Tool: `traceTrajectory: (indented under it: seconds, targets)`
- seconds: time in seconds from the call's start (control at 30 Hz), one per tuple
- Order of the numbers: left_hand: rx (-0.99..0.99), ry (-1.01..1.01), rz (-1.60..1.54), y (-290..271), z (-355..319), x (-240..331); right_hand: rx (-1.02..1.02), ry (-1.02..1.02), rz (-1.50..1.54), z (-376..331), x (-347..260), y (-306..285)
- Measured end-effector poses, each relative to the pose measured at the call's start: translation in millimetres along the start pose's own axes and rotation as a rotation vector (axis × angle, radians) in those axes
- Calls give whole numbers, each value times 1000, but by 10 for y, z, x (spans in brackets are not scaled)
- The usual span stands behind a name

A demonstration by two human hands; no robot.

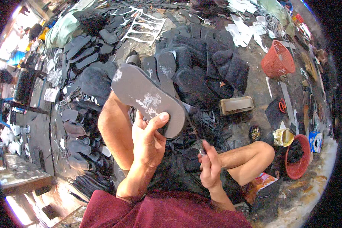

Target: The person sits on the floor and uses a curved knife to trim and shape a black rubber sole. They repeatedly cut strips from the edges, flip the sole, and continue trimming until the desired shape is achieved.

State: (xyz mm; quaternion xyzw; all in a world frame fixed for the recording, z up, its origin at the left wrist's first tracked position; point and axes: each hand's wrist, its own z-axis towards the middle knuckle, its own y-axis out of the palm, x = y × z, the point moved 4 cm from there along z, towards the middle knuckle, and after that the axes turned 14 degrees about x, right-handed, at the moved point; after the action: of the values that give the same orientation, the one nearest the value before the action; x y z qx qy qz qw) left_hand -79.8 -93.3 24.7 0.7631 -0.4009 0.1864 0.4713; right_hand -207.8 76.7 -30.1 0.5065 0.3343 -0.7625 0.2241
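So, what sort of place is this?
Probably a small shoe workshop. Dark soles lie in heaps, white scraps are strewn around, and the left hand is holding a grey sole.

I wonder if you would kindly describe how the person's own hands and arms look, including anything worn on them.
The left hand and right hand are bare; no gloves, rings or watch show. The forearms are uncovered too, emerging from the plain maroon top.
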Motion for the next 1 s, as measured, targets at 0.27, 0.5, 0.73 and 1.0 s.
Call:
traceTrajectory:
  seconds: [0.27, 0.5, 0.73, 1.0]
  targets:
    - [140, 27, 273, -358, -21, -164, -25, -100, -248, -253, 116, -351]
    - [157, -26, 294, -642, -74, -299, -209, -14, -185, 176, 35, 238]
    - [95, -51, 383, -857, -126, -267, 28, -140, -132, 769, 36, 1292]
    - [-130, -33, 663, -1146, -158, -163, -222, -178, -18, 1421, -250, 1393]
